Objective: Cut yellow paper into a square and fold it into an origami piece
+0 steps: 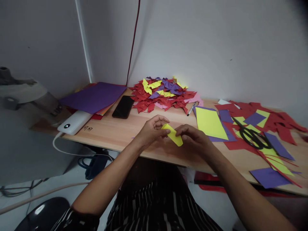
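Small yellow paper piece between the two hands, over the near part of the wooden tabletop; clock directions are taken from this piece, 12 toward the wall. Its long axis slants from 10 to 4 o'clock. The left hand, at 9 o'clock, pinches the upper end between thumb and curled fingers. The right hand, at 3 o'clock, pinches the upper long edge with its fingertips; the lower end projects free between the hands. Surroundings: folded-paper pile, 12; marker pen, 1; black-handled scissors, 3; smartphone, 10 o'clock.
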Action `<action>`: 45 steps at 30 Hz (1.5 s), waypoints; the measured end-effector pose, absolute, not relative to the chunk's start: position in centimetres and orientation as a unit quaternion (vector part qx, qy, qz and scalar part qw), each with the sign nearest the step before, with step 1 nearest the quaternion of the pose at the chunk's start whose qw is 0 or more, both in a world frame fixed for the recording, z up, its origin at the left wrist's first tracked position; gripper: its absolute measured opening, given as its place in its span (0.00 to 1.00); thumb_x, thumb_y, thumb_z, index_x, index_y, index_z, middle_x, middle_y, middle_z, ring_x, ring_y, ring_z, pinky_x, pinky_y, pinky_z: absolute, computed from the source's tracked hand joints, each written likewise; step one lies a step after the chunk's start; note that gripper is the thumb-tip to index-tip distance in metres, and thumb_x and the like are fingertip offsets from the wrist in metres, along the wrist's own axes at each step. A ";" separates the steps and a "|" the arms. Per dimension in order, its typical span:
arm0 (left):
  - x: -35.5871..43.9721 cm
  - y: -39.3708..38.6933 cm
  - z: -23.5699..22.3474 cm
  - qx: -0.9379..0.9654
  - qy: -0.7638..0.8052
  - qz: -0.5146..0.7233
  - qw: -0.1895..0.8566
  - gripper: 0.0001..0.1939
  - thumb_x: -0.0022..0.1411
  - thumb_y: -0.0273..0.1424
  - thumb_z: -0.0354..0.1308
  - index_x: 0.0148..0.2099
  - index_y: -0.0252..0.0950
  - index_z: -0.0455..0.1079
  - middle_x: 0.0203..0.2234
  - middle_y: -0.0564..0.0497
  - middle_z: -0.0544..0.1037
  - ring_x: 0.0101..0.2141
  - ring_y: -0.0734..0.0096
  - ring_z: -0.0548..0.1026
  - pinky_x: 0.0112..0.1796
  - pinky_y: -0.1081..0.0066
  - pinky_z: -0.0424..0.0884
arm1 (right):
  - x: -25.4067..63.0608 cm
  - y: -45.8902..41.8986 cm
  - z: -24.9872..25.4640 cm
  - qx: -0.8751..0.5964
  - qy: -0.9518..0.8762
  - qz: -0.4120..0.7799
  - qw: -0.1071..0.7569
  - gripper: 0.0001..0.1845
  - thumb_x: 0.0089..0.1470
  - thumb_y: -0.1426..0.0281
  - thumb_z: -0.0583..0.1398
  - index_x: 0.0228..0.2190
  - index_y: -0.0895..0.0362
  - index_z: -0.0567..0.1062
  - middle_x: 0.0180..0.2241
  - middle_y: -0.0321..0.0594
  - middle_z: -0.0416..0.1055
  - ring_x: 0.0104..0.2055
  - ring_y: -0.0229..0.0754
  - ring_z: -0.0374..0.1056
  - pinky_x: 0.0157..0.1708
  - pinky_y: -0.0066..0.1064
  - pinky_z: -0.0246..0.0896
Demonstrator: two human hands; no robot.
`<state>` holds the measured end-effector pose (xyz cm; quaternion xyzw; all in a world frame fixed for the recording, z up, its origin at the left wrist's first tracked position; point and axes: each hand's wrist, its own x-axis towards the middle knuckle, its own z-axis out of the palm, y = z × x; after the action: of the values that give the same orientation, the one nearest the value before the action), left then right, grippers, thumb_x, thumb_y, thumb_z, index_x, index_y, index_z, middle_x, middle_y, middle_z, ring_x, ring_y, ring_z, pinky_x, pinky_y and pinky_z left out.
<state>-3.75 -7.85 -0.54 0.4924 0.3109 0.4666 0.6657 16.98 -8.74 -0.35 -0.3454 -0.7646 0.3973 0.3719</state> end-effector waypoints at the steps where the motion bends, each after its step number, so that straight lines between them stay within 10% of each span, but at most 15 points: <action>1: -3.7 -7.9 -0.5 0.493 0.311 0.466 0.666 0.20 0.47 0.28 0.67 0.42 0.34 0.65 0.26 0.56 0.73 0.24 0.81 0.70 0.27 0.79 0.67 | 17.0 -8.7 -0.5 -0.339 -0.767 0.400 0.370 0.17 0.58 0.53 0.56 0.35 0.53 0.73 0.36 0.41 0.72 0.38 0.42 0.70 0.40 0.34 0.65; 45: -3.7 -8.0 -0.7 0.571 0.353 0.465 0.577 0.13 0.52 0.23 0.61 0.42 0.32 0.70 0.30 0.51 0.78 0.28 0.76 0.76 0.33 0.75 0.72 | 15.5 -8.9 -0.2 -0.489 -0.715 0.324 0.381 0.09 0.55 0.66 0.57 0.25 0.54 0.66 0.22 0.31 0.64 0.24 0.35 0.59 0.24 0.26 0.53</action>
<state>-3.66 -8.00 -0.68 0.5714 0.3526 0.4645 0.5774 15.55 -8.86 -0.20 -0.4891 -0.7147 0.3237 0.3809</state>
